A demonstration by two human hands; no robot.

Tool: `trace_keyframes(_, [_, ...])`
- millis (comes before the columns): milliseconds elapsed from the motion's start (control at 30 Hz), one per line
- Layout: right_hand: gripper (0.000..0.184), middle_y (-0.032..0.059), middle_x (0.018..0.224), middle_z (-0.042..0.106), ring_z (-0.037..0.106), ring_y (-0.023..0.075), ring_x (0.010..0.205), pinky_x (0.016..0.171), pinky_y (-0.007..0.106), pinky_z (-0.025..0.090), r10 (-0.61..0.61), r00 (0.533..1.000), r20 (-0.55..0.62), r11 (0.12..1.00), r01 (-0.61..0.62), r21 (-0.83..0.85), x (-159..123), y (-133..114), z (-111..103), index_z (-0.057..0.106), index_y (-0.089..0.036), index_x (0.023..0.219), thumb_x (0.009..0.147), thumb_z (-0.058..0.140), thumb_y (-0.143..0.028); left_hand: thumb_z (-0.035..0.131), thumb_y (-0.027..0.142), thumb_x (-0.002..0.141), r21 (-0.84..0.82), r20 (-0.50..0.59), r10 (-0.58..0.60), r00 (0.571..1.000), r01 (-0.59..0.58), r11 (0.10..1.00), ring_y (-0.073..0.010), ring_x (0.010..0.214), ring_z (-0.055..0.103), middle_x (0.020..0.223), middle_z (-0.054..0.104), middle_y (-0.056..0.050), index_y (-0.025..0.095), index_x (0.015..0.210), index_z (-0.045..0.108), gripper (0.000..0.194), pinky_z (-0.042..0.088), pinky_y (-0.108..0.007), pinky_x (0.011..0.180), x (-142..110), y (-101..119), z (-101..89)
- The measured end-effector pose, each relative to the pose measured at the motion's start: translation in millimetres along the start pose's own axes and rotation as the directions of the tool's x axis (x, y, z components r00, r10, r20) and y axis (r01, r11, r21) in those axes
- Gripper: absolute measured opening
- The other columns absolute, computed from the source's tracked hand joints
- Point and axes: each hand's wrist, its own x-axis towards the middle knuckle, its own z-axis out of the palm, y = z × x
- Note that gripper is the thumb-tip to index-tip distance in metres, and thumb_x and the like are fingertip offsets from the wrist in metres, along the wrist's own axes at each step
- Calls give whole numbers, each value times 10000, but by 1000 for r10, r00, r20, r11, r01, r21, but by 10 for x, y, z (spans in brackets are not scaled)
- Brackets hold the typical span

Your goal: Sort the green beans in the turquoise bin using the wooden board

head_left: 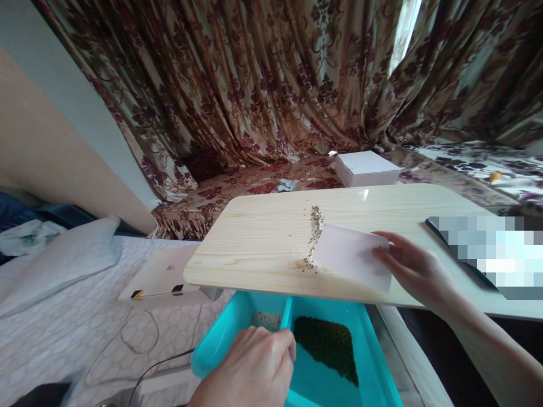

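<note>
My right hand (405, 263) grips a white card (352, 254) by its right end, thumb on top. The card lies low over the light wooden tabletop (250, 232), its left edge against a ragged line of small brown grains (314, 232). My left hand (258, 364) is closed, fingers curled, above a turquoise divided box (331, 390) below the table's front edge. Whatever the left fingers hold is hidden. In the box's right compartment lies a heap of dark green grains (326, 342); a few specks (268, 320) show in the left compartment.
A dark-edged device with a blurred screen (470, 254) rests on the table's right side. Behind the table is a white box (368, 168), with patterned curtains (271, 79) beyond. To the left are a bed (63, 339), a pillow (72, 263), a flat pale box (163, 271) and cables (163, 362).
</note>
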Motion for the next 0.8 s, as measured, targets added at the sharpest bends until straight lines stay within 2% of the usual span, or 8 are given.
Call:
trace_keyframes(200, [457, 48, 724, 762, 734, 227, 657, 554, 312, 587, -8, 1000, 6, 1000, 8, -10, 142, -78, 130, 659, -236, 1001, 741, 718, -607, 296, 230, 997, -12, -11, -6, 1000, 6, 1000, -281, 1043, 629, 1013, 704, -73, 235, 1028, 668, 374, 422, -386, 926, -11, -36, -7])
trace_keyframes(400, [459, 26, 649, 719, 706, 210, 615, 523, 298, 557, -7, 996, 90, 1000, 8, -16, 151, -127, 205, 662, -217, 953, 755, 706, -628, 308, 226, 1005, -10, -13, -21, 1000, 21, 1000, -275, 1035, 631, 1001, 705, -62, 243, 1019, 666, 359, 419, -376, 917, -19, -89, -10])
trace_keyframes(567, [552, 42, 696, 744, 712, 214, 630, 540, 306, 568, -4, 993, 116, 1000, 4, 1, 3, -175, 66, 701, -224, 966, 703, 756, -706, 333, 206, 1009, -4, 7, -53, 999, 53, 999, -273, 1061, 625, 1020, 708, -60, 245, 1038, 666, 336, 410, -364, 928, -34, -65, -32])
trace_keyframes(700, [579, 62, 737, 771, 748, 232, 717, 623, 292, 597, 75, 997, 24, 997, -75, 35, -105, -180, -104, 699, -242, 1000, 651, 810, -690, 327, 178, 1005, 9, -7, -54, 999, 54, 999, -270, 1053, 622, 1014, 706, -64, 239, 1027, 662, 341, 408, -363, 925, -58, -74, -32])
trace_keyframes(800, [591, 56, 725, 768, 742, 230, 711, 614, 280, 592, 110, 993, -41, 994, -110, 1, -162, -128, -189, 702, -242, 1012, 615, 829, -660, 318, 175, 1003, 16, -16, -41, 999, 41, 999, -270, 1036, 624, 1011, 709, -64, 236, 1019, 661, 349, 409, -365, 914, -67, -91, -30])
